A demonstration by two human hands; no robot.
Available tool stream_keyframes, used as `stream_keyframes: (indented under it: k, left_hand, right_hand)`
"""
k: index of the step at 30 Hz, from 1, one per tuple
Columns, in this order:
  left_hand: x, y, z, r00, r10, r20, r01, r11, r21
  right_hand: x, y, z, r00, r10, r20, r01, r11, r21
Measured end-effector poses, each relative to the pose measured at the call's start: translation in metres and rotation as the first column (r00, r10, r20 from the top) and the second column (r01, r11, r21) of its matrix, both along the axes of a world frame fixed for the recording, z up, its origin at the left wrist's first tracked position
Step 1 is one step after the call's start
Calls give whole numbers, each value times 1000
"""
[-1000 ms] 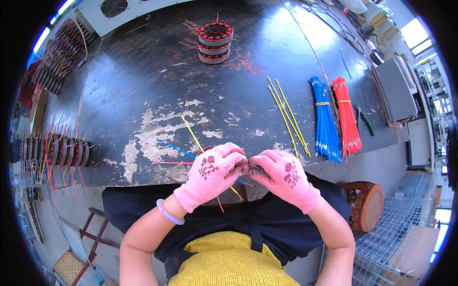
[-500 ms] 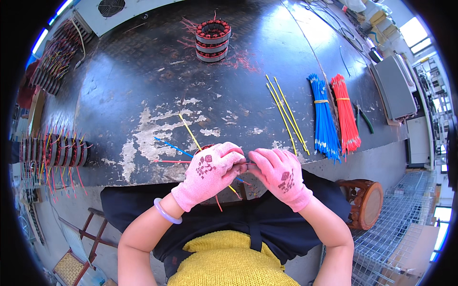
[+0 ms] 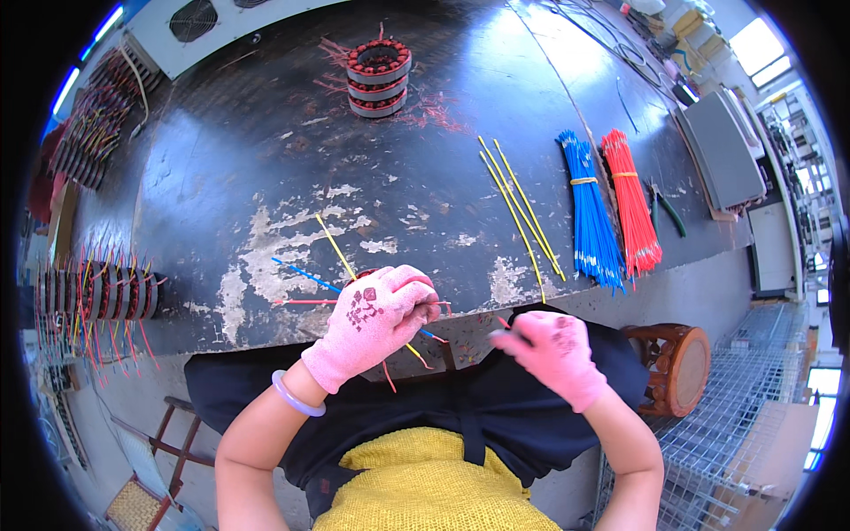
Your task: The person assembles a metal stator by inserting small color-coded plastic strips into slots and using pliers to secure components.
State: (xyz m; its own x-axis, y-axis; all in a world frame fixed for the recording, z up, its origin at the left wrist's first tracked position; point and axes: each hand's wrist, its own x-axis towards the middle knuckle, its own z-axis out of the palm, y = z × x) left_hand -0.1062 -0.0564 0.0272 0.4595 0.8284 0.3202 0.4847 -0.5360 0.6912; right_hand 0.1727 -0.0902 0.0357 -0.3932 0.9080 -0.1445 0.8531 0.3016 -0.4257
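Here, fingers of my pink-gloved left hand (image 3: pixel 376 311) curl together round the stator ring (image 3: pixel 364 273), mostly hidden beneath them; slim plastic-coated leads (image 3: pixel 336 244) splay past. Right hand (image 3: pixel 556 354) apart, blurred: can't tell its pinch.

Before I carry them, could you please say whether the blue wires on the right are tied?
Tied: a yellow band wraps around the blue wires.

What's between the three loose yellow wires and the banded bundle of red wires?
In the head view, a banded bundle of blue wires lies there, closer to the red bundle than to the yellow wires.
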Motion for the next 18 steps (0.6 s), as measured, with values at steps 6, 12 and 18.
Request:
stream_keyframes:
  k: [6, 12, 18]
  left_hand:
    - [0, 2, 3, 999, -17, -44, 16, 1000, -23]
    - [-2, 1, 1, 997, -17, -74, 18, 1000, 11]
    - [-3, 0, 0, 998, -24, -50, 25, 1000, 3]
  right_hand:
    - [-45, 30, -4, 959, 281, 42, -261, 814, 519]
    - [-58, 35, -9, 894, 95, -437, -90, 995, 33]
    - [-60, 30, -6, 830, -175, -530, 75, 976, -203]
